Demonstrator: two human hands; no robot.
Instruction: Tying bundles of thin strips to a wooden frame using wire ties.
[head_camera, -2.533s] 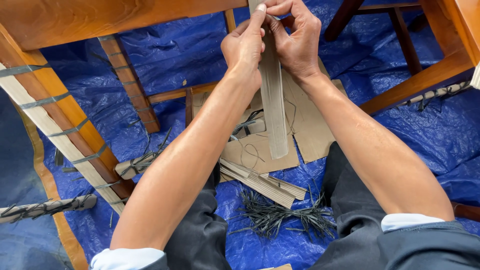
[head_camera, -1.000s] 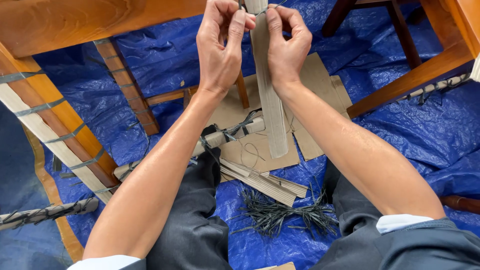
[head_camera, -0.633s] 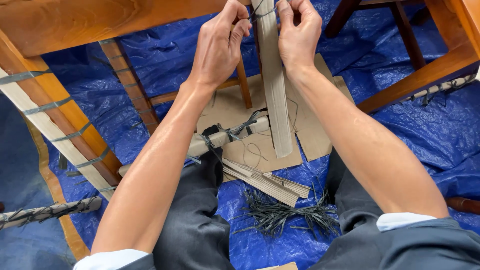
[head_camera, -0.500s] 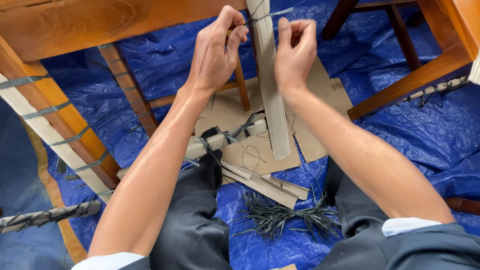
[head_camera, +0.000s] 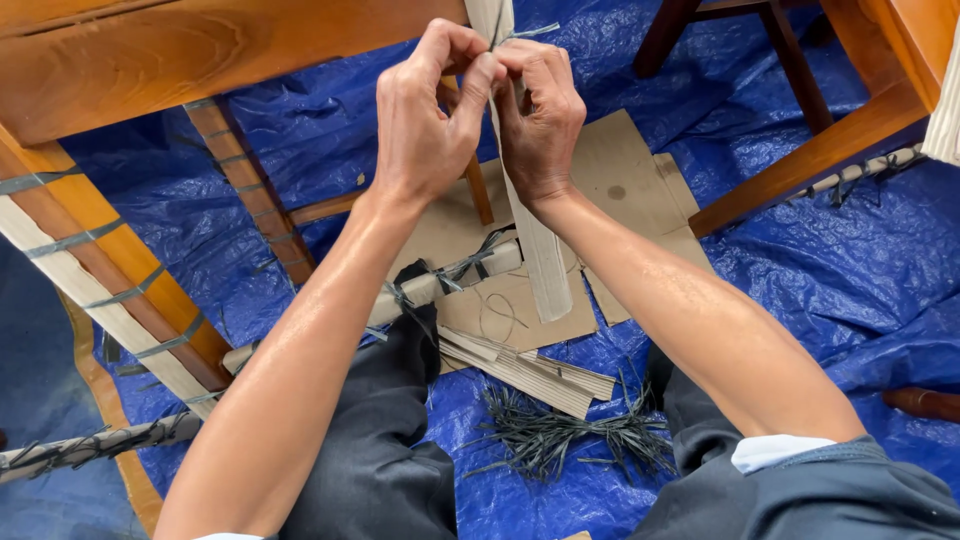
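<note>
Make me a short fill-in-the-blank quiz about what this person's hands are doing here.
1. Both hands, the left hand and right hand, pinch a thin grey strap at a long strip of ____.
2. The floor is covered by a ____ tarp.
3. A bundle of dark straps lies between the person's ____.

Missing words: cardboard; blue; legs

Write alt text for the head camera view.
Both hands, left hand and right hand, pinch a thin grey tie around a pale cardboard strip, above a blue tarp with wooden furniture frames around.
</note>
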